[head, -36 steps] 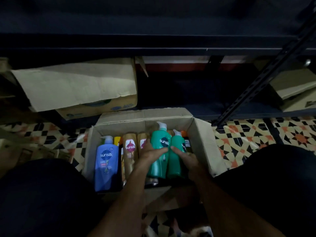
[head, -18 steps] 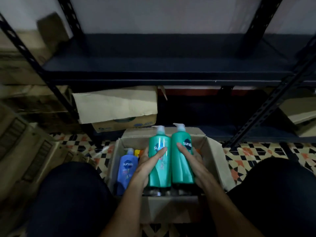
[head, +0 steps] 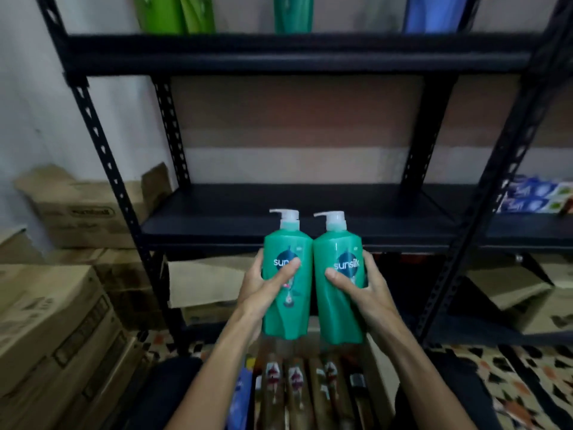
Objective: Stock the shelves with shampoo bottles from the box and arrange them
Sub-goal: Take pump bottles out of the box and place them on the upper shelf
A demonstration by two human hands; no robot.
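Bottles paired side by side: you hold two teal shampoo pump bottles upright in front of the dark metal rack, one to each hand. Your left hand [head: 265, 285] wraps the left bottle [head: 290, 315], thumb laid across its label and fingers curled round the far side. Your right hand [head: 364, 285] grips the right bottle [head: 338, 311] the same way. The two bottles touch along their flanks, pump heads pointing left, labels toward you. They hang above the open box [head: 378, 370] at your knees, clear of it, where brown bottles [head: 294, 389] and one blue bottle [head: 238, 395] lie packed. Just beyond the pump heads runs the middle shelf [head: 310, 209], a dark board at about the height of the caps. The upper shelf [head: 294, 54] already carries green, teal and blue bottles, only their lower parts showing. Stacked cartons [head: 55, 305] stand to the left of the rack.

By the look of it, you are midway through a carry: the pair is out of the box but not yet set down. The next move seems to call for a lift and forward reach to clear the middle shelf's near lip, then a level set-down so both bases land flat. Place them toward the far edge or one end, so later bottles have room in front, and keep the labels facing out and the row tight. Watch the tall pump heads, which likely make these bottles top-heavy. Let go with one hand at a time, so neither bottle tips against its neighbour.
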